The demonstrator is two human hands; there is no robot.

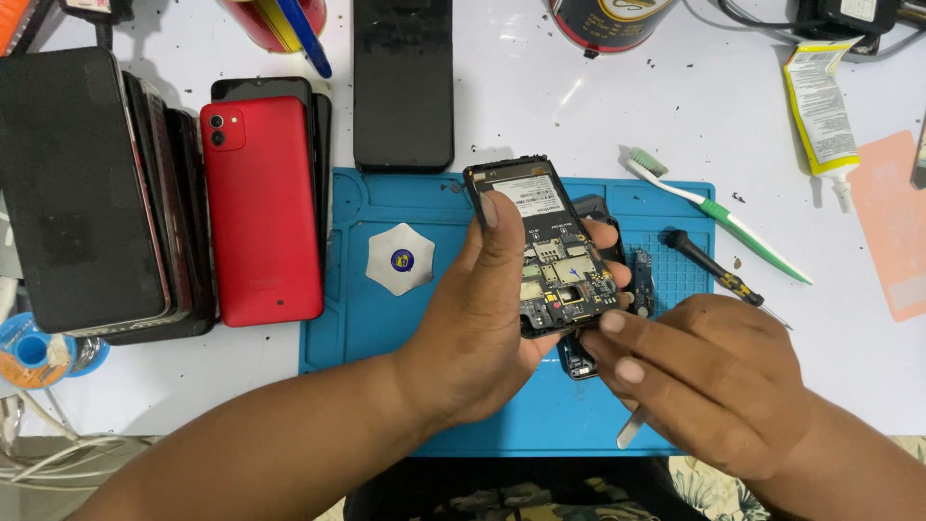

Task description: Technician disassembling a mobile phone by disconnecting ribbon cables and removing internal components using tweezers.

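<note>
The person's left hand [482, 318] holds an opened phone [550, 246], back cover off, circuit board and metal shields facing up. The grip is closed on it: the thumb presses along the phone's left edge near the top, and the fingertips wrap around the right edge, so the phone sits between thumb and fingers, tilted and lifted clear of the blue work mat [367, 318]. The lower end of the phone rests against the palm side of the hand.

The right hand [704, 381] comes in from the lower right, fingers curled together around a slim metal tool [630, 427], whose pale end sticks out below the hand. The fingertips lie just beside the phone's lower right corner; whether the tool's working tip touches the board cannot be told, as the fingers hide it.

Under the held phone, on the mat, lie dark phone parts, partly hidden; a small circuit strip [641, 280] lies just right of them. A white round disc with a blue centre [400, 259] lies on the mat to the left. A black-handled screwdriver [709, 265] and a green and white toothbrush [719, 217] lie across the mat's right edge. A yellow and white glue tube [820, 111] lies further right on the white table [540, 116].

To the left of the mat, a red phone [260, 212] lies face down on a stack of dark phones [87, 193]. Another black phone [402, 82] lies above the mat.
</note>
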